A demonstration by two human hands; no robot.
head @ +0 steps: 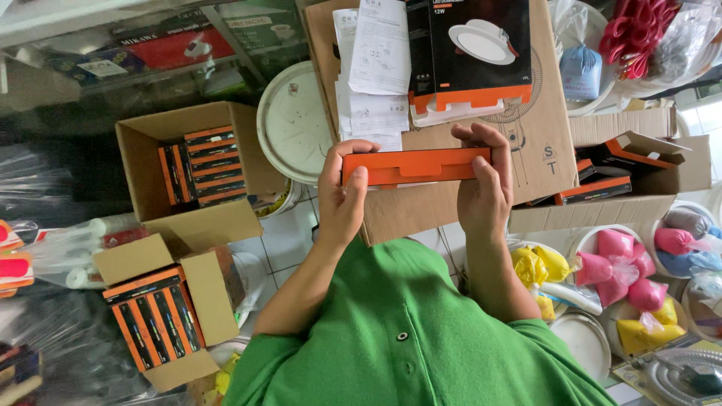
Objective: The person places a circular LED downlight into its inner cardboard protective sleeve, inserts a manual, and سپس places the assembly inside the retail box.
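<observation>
Both my hands hold a flat orange box [416, 165] edge-on in front of my green shirt. My left hand [342, 197] grips its left end, thumb on the near face. My right hand [481, 184] grips the right end, fingers curled over the top edge. The box hovers above a large brown cardboard carton [538, 131]. On that carton lie a black and orange box with a round lamp pictured on it [477, 49] and several white paper leaflets [376, 71].
An open carton [195, 167] packed with orange and black boxes stands at the left, and another [154, 319] sits at the lower left. A third open carton [632, 177] is at the right. A white round lid [289, 124] and tubs of coloured bags [624, 263] surround me.
</observation>
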